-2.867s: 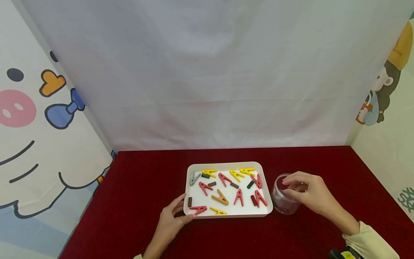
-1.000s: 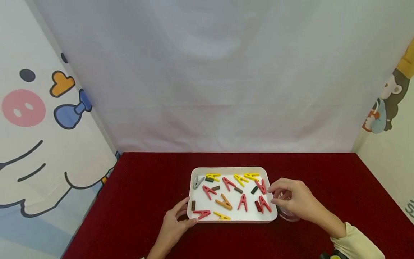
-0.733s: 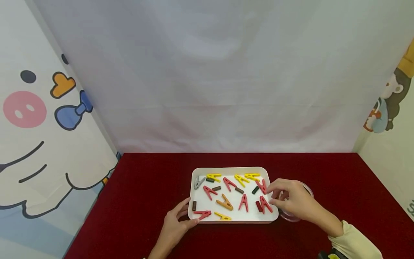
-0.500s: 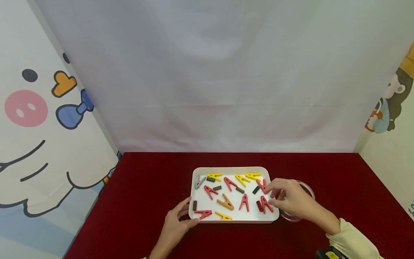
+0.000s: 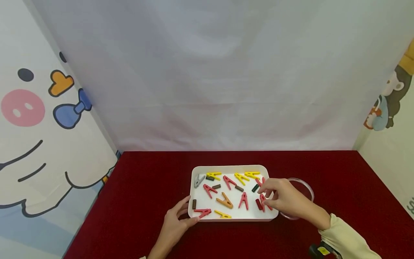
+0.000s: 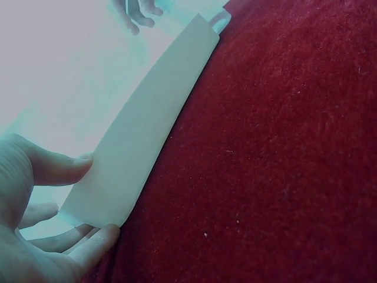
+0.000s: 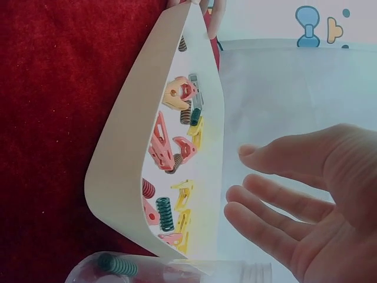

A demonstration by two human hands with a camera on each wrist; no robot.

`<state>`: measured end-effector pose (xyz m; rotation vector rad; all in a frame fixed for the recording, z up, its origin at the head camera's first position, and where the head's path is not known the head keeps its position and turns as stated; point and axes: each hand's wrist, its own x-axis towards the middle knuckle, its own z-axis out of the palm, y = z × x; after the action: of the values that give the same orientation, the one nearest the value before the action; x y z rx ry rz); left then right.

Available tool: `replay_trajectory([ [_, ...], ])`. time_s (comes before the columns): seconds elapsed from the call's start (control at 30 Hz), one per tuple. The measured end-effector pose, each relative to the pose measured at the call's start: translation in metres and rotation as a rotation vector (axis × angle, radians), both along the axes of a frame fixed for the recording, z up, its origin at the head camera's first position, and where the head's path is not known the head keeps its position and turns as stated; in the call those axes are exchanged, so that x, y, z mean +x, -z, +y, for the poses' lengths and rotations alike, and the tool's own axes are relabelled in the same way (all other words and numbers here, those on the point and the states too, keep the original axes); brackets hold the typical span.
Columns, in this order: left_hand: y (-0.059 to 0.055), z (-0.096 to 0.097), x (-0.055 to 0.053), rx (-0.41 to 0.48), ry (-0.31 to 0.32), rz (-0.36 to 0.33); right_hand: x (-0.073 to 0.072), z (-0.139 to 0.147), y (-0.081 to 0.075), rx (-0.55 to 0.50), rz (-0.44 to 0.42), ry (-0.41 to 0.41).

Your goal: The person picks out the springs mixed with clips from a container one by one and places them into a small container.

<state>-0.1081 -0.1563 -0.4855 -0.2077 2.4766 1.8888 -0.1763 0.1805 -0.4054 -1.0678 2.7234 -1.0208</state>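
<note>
A white tray [image 5: 233,219] holds several plastic spring clips: red clips [image 5: 243,200], yellow clips [image 5: 240,178], an orange clip [image 5: 225,201] and a grey clip [image 5: 198,181]. Coil springs lie among them, including a brown spring [image 5: 216,186], a red spring [image 5: 259,204] and a green spring [image 7: 165,214]. My left hand [image 5: 174,225] grips the tray's front left corner, thumb over the rim. Above the tray's right end hovers my right hand [image 5: 284,196], thumb and fingers apart with nothing between them, partly covering two red clips.
A clear jar [image 5: 305,184] stands against the tray's right side, partly behind my right hand. Inside it the right wrist view shows a green spring [image 7: 118,265]. Red cloth [image 5: 145,187] covers the table, and a pale curtain [image 5: 207,90] hangs behind it.
My right hand has moved left from the jar's mouth to over the tray's right end. The left hand keeps its hold on the corner. The head view has shifted slightly.
</note>
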Motion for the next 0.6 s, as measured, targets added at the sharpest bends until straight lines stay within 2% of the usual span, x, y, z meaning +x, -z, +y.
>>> replay_trajectory([
  [0.3, 0.001, -0.001, -0.001, -0.007, 0.002, 0.005, -0.004, -0.007, 0.004, 0.007, -0.029, -0.018],
  [0.6, 0.001, -0.001, 0.000, -0.005, 0.006, 0.015, -0.008, -0.014, 0.011, 0.052, -0.021, -0.020],
])
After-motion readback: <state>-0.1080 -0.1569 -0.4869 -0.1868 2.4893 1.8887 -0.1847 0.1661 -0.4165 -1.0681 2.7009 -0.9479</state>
